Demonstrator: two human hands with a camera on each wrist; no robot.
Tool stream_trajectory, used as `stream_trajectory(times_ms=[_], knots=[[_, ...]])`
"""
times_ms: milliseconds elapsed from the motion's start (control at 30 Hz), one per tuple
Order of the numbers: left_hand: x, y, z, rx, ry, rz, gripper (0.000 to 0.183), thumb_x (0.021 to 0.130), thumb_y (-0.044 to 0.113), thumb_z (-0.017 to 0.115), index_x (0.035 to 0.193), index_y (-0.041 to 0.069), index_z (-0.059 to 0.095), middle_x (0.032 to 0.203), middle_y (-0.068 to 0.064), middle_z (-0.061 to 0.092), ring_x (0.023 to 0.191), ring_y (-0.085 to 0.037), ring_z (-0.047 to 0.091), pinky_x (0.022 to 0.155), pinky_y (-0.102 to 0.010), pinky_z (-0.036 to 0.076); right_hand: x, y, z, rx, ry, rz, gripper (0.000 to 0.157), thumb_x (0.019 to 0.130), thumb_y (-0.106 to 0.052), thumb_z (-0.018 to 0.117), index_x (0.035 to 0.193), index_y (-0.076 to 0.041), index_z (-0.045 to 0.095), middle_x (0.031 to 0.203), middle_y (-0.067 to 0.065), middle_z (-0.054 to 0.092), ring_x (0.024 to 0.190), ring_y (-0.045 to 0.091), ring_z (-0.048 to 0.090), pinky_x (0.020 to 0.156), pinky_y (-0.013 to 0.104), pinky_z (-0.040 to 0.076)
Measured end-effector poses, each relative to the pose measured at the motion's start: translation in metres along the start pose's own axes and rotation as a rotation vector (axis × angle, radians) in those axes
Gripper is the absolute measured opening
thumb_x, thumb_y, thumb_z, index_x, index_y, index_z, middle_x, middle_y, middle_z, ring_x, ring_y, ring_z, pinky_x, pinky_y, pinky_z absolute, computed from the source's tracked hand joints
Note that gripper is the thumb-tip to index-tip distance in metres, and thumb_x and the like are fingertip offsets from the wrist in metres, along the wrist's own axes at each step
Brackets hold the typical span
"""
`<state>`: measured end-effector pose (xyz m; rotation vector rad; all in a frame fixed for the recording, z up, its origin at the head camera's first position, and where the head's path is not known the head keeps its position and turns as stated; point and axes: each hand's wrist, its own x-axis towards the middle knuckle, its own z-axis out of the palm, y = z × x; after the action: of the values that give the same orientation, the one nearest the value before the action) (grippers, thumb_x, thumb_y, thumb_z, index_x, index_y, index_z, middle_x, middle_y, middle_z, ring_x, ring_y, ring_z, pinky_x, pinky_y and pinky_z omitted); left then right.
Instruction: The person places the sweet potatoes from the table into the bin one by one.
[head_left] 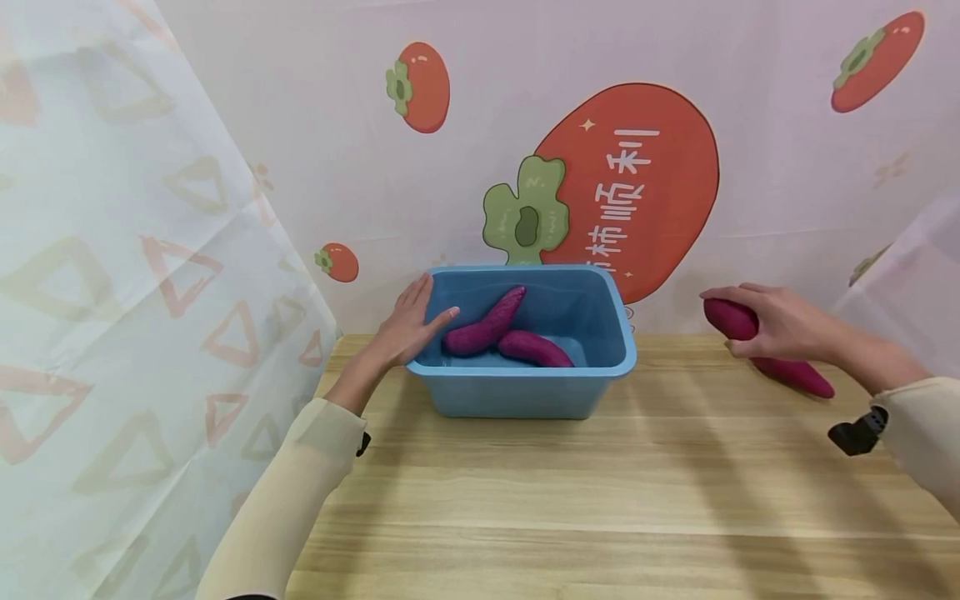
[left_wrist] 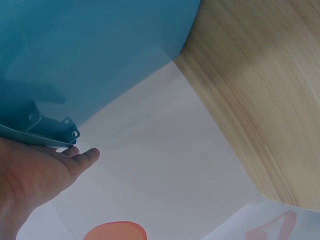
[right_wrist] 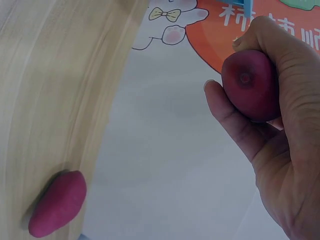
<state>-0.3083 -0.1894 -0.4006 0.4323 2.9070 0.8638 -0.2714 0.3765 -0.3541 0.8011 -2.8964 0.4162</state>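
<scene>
My right hand (head_left: 791, 323) grips a purple sweet potato (head_left: 729, 319) above the right side of the table; its rounded end (right_wrist: 245, 78) faces the right wrist camera between thumb and fingers. Below that hand, a second sweet potato (head_left: 801, 380) lies on the wood, partly hidden in the head view. A blue plastic tub (head_left: 517, 397) stands at the middle back. Inside it are two long purple sweet potatoes, one slanting up the wall (head_left: 487, 327) and one lower down (head_left: 536, 348). With fingers extended, my left hand (head_left: 405, 329) rests on the tub's left rim, thumb over the inside.
The wooden table (head_left: 600, 500) meets a pale wall sheet (head_left: 300, 100) printed with persimmons just behind the tub. Another patterned sheet (head_left: 112, 333) borders the left side. A pale sheet (head_left: 915, 283) also hangs at the right edge.
</scene>
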Motion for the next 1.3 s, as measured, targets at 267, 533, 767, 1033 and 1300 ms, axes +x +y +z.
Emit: stream_trajectory(times_ms=[267,533,767,1033,1300], knots=[[0.002,-0.001,0.002,0.009,0.006,0.006,0.101,0.103,0.073,0.039,0.171,0.011,-0.004,0.179,-0.008,-0.005,0.165,-0.032,-0.005,0.129,-0.064,0.012,0.006,-0.008,-0.004,-0.003,-0.009,-0.005,0.073,0.075,-0.011,0.089,0.143,-0.008,0.063,0.111,0.010,0.066,0.079,0.018,0.058,0.057,0.027,0.048],[0.001,-0.001,0.002,0.004,0.001,0.002,0.102,0.103,0.074,0.039,0.171,0.011,-0.005,0.179,-0.007,-0.005,0.165,-0.032,-0.004,0.129,-0.065,0.013,0.014,-0.015,-0.009,-0.004,-0.041,0.004,0.074,0.077,-0.013,0.088,0.145,-0.009,0.061,0.115,0.012,0.065,0.083,0.021,0.060,0.059,0.029,0.049],[0.001,-0.001,0.002,0.001,0.008,0.006,0.102,0.103,0.074,0.039,0.171,0.010,-0.004,0.179,-0.008,-0.005,0.165,-0.033,-0.003,0.128,-0.065,0.013,0.021,-0.021,-0.011,-0.004,-0.081,0.019,0.074,0.079,-0.015,0.087,0.147,-0.011,0.059,0.117,0.012,0.064,0.087,0.024,0.061,0.060,0.030,0.052],[0.002,-0.001,0.002,-0.001,0.002,0.003,0.100,0.104,0.070,0.040,0.171,0.011,-0.004,0.179,-0.008,-0.005,0.165,-0.032,-0.004,0.129,-0.065,0.013,0.030,-0.026,-0.010,0.003,-0.052,-0.054,0.074,0.077,-0.014,0.089,0.145,-0.009,0.061,0.117,0.012,0.065,0.090,0.025,0.062,0.061,0.030,0.054],[0.002,-0.003,0.002,0.004,0.003,0.006,0.100,0.104,0.072,0.039,0.170,0.011,-0.005,0.179,-0.008,-0.006,0.165,-0.033,-0.004,0.128,-0.065,0.013,0.037,-0.035,-0.011,0.009,-0.061,-0.056,0.075,0.076,-0.016,0.090,0.145,-0.007,0.061,0.115,0.012,0.066,0.091,0.026,0.063,0.063,0.032,0.056]])
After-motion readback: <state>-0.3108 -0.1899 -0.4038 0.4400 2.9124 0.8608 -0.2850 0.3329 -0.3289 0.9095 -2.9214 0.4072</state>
